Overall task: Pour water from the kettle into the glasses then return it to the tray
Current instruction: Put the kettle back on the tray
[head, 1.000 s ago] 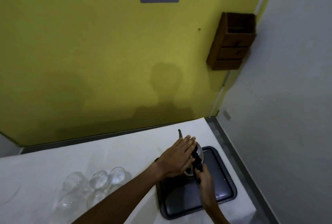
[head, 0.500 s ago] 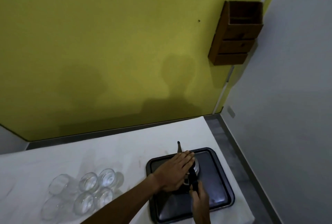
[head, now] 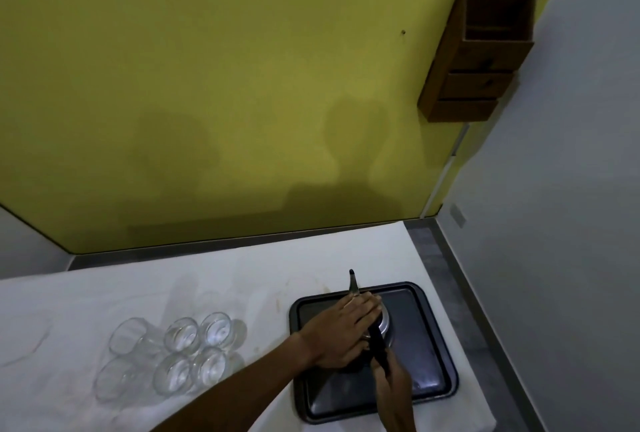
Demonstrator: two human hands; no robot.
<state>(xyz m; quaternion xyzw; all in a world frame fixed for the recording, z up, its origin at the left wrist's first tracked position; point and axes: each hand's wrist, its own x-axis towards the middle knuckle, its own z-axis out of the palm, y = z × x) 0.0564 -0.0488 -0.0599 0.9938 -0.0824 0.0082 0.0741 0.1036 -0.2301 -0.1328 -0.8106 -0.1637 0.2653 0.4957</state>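
A metal kettle [head: 383, 325] with a thin spout pointing away and a black handle stands on the dark tray [head: 429, 355] at the right of the white-covered table. My left hand [head: 343, 331] lies flat on the kettle's lid and hides most of its body. Closed around the black handle is my right hand [head: 391, 383]. Several clear glasses [head: 180, 355] stand clustered on the cloth to the left of the tray, apart from it.
The white cloth-covered table [head: 173, 286] ends just right of the tray, with a grey floor strip and grey wall beyond. A yellow wall rises behind the table. A wooden wall box [head: 474, 60] hangs high at the right.
The view has shifted, so the tray and glasses now sit higher and more fully in frame. Both hands keep their hold on the kettle, which stays on the tray.
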